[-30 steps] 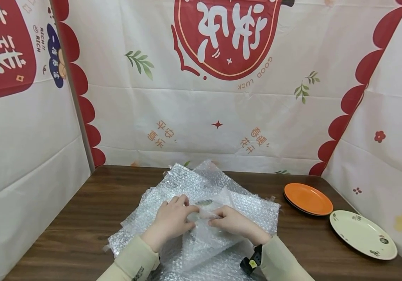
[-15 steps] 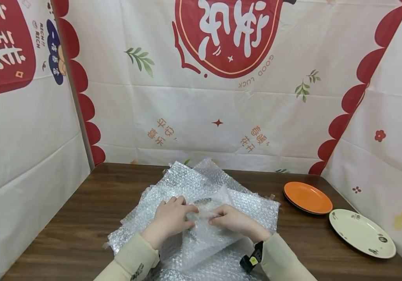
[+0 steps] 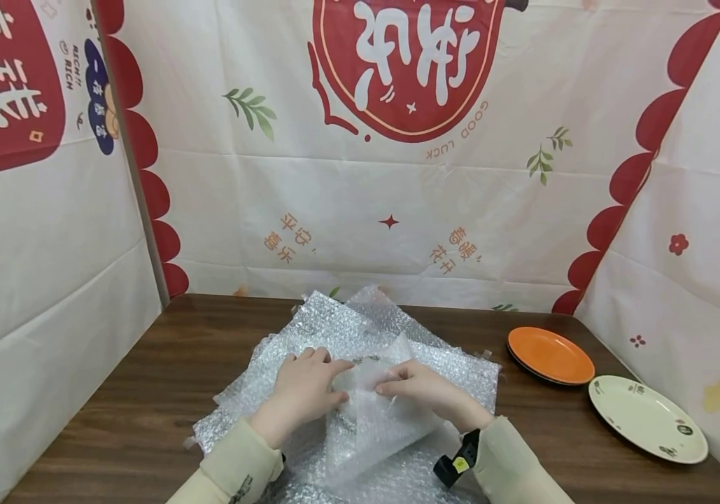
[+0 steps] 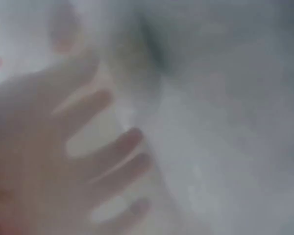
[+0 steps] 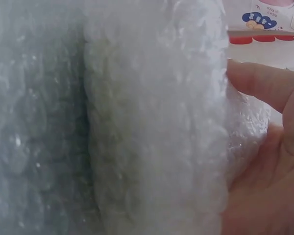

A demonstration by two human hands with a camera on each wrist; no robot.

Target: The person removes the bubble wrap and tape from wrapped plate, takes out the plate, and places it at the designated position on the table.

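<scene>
Several layered sheets of bubble wrap [image 3: 315, 329] lie on the table. On top, a loose bubble wrap piece [image 3: 391, 427] is folded over a pale thing with a dark printed pattern [image 3: 366, 359], mostly hidden under the film. My left hand [image 3: 306, 388] grips this bundle at its left side, thumb and forefinger spread along the edge. In the hazy left wrist view its fingers [image 4: 122, 147] show at the film. From the right, my right hand [image 3: 425, 388] pinches the upper fold. The right wrist view has the wrap [image 5: 176, 112] close up, with thumb and fingers gripping its edge.
Orange plates [image 3: 551, 355] are stacked at the back right of the brown wooden table [image 3: 120, 392]. Nearer, by the right edge, lies a cream oval plate [image 3: 649, 420] with printed motifs. A printed cloth [image 3: 360, 182] hangs behind and along both sides.
My right hand has shifted slightly up and right, drawing the wrap fold over the patterned thing, so less of the pattern shows. My left hand stays nearly in place.
</scene>
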